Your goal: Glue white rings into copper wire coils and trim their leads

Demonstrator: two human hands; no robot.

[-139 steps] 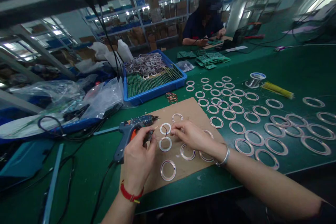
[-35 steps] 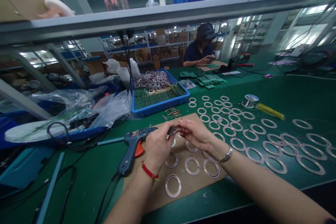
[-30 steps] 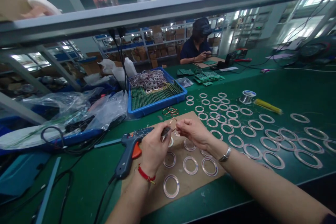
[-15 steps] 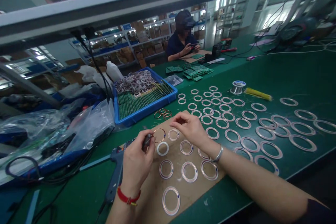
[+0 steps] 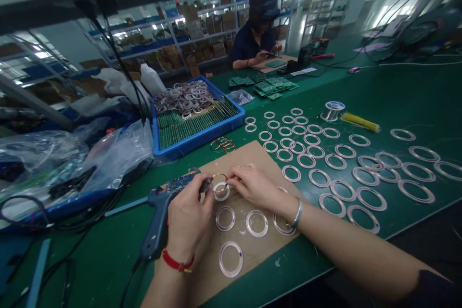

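My left hand [image 5: 188, 214] is closed on a small dark tool whose tip touches a thin copper coil ring [image 5: 219, 179]. My right hand [image 5: 253, 186] pinches the other side of that coil. The coil hovers over a white plastic ring [image 5: 221, 191] on a brown cardboard sheet [image 5: 249, 250]. Several clear rings [image 5: 257, 223] lie on the cardboard below my hands. A blue glue gun [image 5: 162, 211] lies just left of my left hand.
Several finished rings [image 5: 335, 161] are spread in rows over the green table to the right. A blue tray [image 5: 197, 137] of rings and loose copper coils [image 5: 223, 144] sit behind the cardboard. A solder spool [image 5: 332, 110], plastic bags [image 5: 108, 154] and a seated person [image 5: 258, 33] are farther off.
Both hands have come down from a raised position. They now hold the copper coil low over the white ring on the cardboard.
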